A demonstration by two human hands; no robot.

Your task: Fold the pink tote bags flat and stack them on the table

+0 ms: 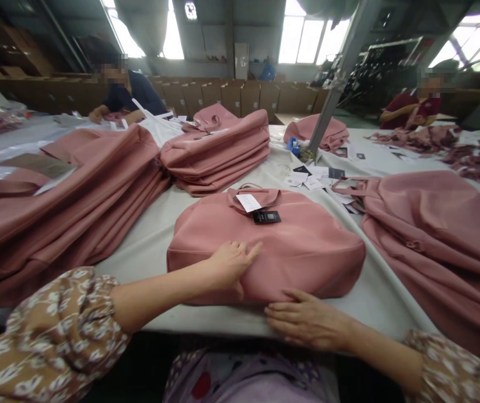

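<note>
A pink bag [307, 235] lies flat on the white-covered table in front of me, its short handle loop at the far edge. On the loop rest a white paper tag [248, 202] and a black hang tag [266, 217]. My left hand [231, 266] presses on the upper face of the bag, left of its middle, with fingers spread. Along the near edge my right hand [307, 319] lies with its fingers stretched out, the fingertips by the bag's lower side. Neither hand grasps anything.
Stacks of pink bags stand left [109, 190], behind [218, 151] and right [441, 224]. Loose paper tags [311, 178] lie near a metal post [332, 101]. Two people work across the table, at the back left [145, 95] and back right [428, 106]. Cardboard boxes [231, 98] line the back.
</note>
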